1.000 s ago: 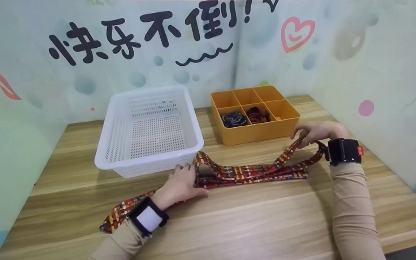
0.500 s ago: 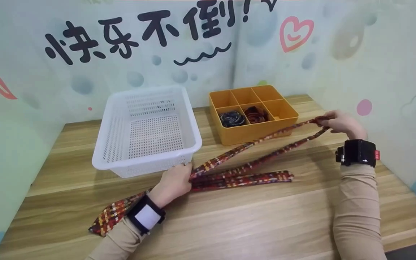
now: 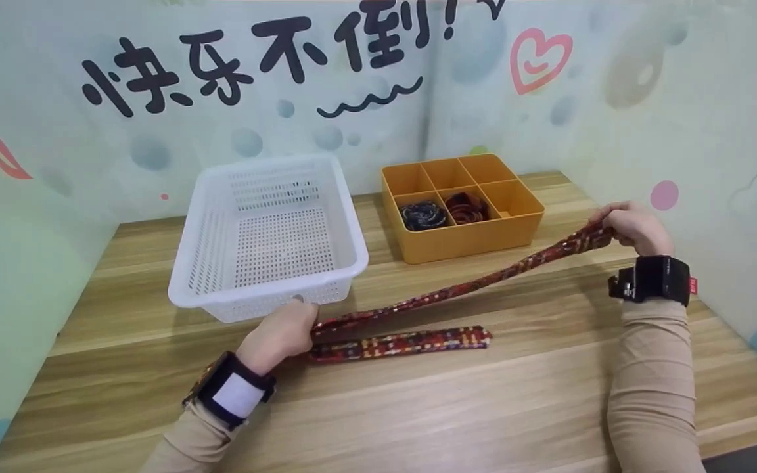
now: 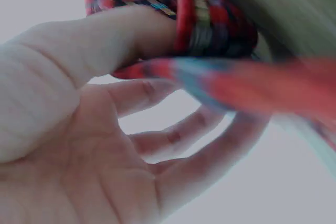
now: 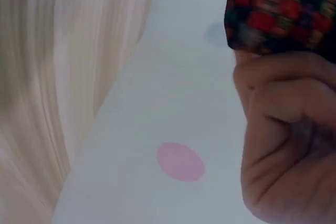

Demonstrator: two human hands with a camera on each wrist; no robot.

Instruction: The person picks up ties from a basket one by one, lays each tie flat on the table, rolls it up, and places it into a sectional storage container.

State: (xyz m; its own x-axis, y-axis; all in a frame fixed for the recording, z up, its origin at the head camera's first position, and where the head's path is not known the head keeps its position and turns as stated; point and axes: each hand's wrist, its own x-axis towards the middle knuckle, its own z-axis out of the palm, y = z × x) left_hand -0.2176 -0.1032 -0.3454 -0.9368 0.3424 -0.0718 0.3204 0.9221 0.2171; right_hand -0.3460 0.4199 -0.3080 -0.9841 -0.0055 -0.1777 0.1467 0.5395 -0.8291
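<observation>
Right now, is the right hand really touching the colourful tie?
Touching. The head view shows the right hand gripping the tie, which runs right into its curled fingers.

On the wooden counter (image 3: 483, 407) stands a white perforated basket (image 3: 273, 289). To its right is an orange divided box (image 3: 470, 243), where a dark roll (image 3: 424, 215) and a reddish roll (image 3: 466, 208) lie in front compartments. Black characters (image 3: 295, 59) decorate the wall (image 3: 523, 131).
</observation>
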